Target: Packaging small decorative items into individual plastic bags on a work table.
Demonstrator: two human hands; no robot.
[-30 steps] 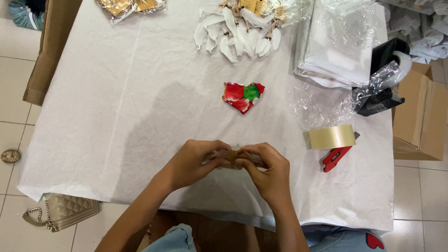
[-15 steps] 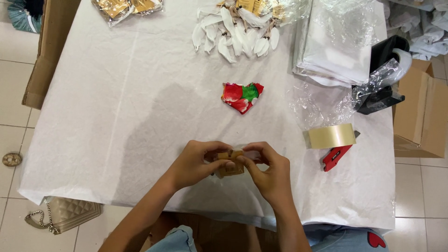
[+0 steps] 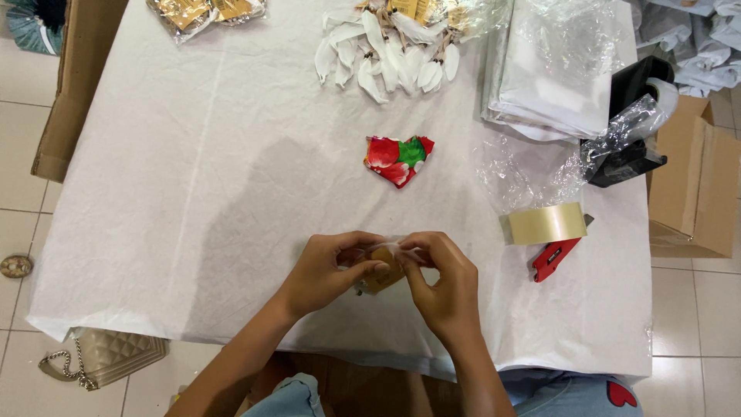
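Both my hands meet over the near edge of the white-covered table (image 3: 193,193). My left hand (image 3: 328,270) and my right hand (image 3: 440,286) together pinch a small tan card-like piece with a clear wrap (image 3: 380,270). Fingers cover most of it, so its exact shape is hidden. A red, green and white floral fabric heart (image 3: 397,157) lies flat on the cloth further away, apart from my hands.
A tape roll in a red-handled dispenser (image 3: 549,228) sits at right. Crumpled clear plastic (image 3: 517,177), a stack of clear bags (image 3: 556,69), white feathers (image 3: 386,50), gold packets (image 3: 204,11) lie at the back. Cardboard boxes (image 3: 691,185) flank the table; a beige quilted bag (image 3: 104,357) is on the floor.
My fingers have shifted slightly around the small tan piece, turning it between both hands. Everything else on the table stays where it was.
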